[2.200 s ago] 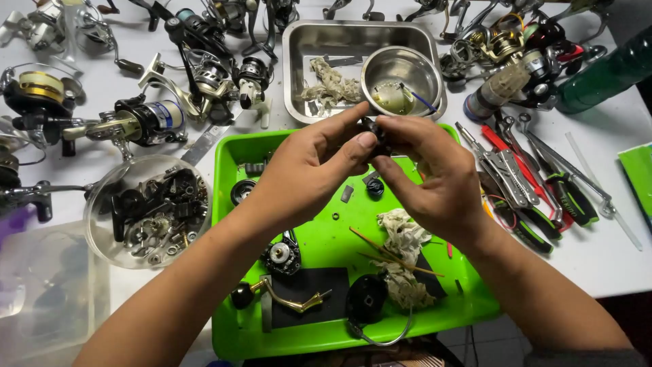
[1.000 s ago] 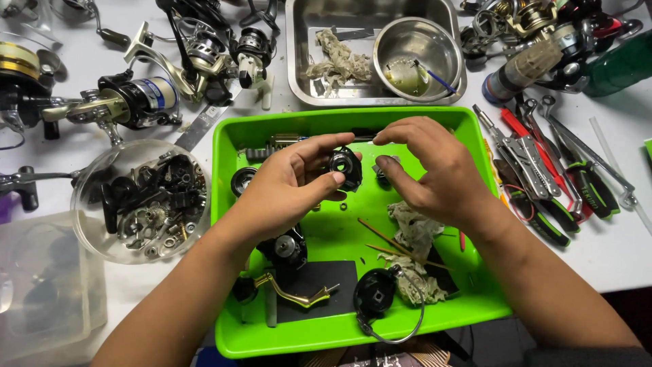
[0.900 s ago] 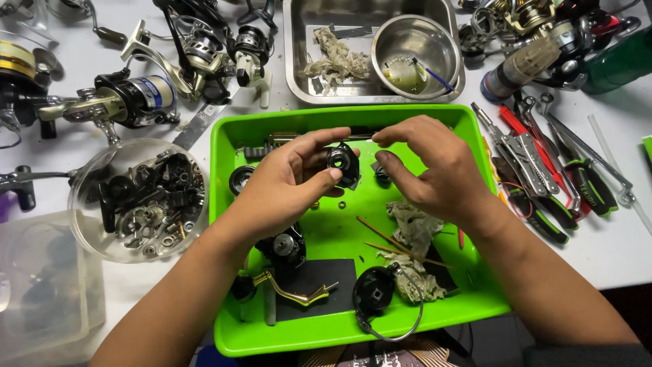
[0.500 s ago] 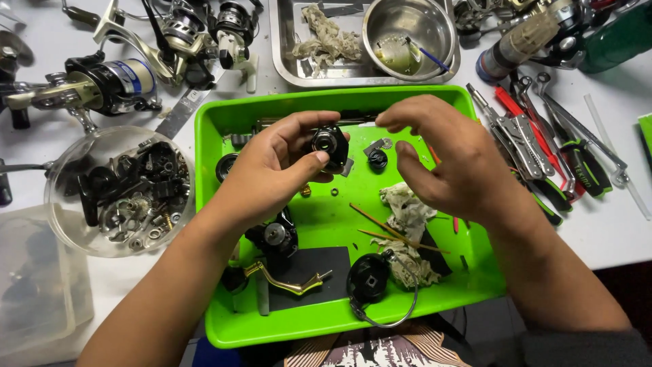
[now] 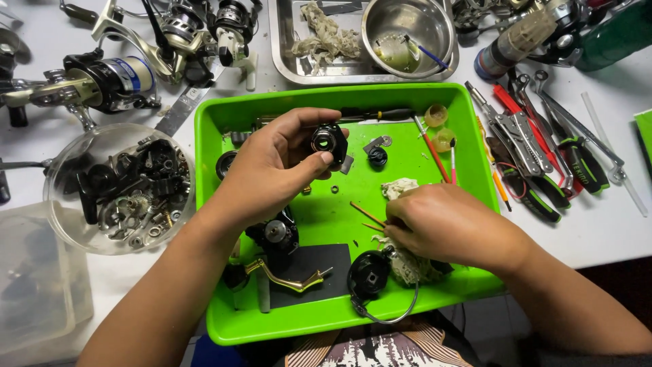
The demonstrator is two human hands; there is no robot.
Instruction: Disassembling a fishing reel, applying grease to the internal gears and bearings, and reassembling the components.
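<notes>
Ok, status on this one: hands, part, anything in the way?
Left hand pinches small black reel part above green tray. Right hand down on thin wooden sticks beside rag. Loose washers nearby; nothing blocking.

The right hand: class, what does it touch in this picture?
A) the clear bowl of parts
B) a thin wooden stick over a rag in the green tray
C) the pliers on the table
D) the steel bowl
B: the right hand pinches a thin wooden stick above the rag inside the green tray.
</notes>
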